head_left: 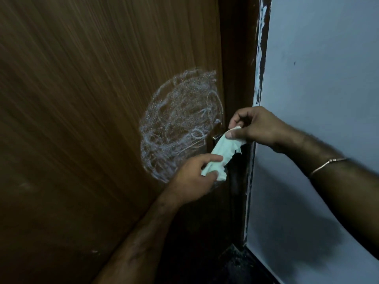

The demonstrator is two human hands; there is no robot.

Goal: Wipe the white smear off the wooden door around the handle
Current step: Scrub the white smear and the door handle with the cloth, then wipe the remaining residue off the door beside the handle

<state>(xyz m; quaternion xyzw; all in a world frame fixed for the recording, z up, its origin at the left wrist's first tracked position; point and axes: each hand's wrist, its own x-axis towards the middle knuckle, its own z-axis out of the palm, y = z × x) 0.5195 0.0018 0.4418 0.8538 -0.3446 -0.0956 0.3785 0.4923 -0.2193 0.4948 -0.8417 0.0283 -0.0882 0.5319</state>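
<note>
A round white scribbled smear point(180, 124) covers the brown wooden door point(82, 99) just left of its edge. The metal handle point(217, 132) pokes out at the smear's right side, partly hidden by a crumpled white cloth point(221, 154). The cloth is stretched between both hands in front of the door. My left hand point(192, 175) pinches its lower end, below the smear. My right hand point(256, 128) pinches its upper end, beside the handle. The cloth hangs off the door surface as far as I can tell.
A dark door frame point(242, 58) runs down the right of the door, with white paint flecks on its edge. A pale blue-grey wall point(317, 99) fills the right side. A thin bracelet point(328, 163) sits on my right wrist. Dark floor shows at the bottom.
</note>
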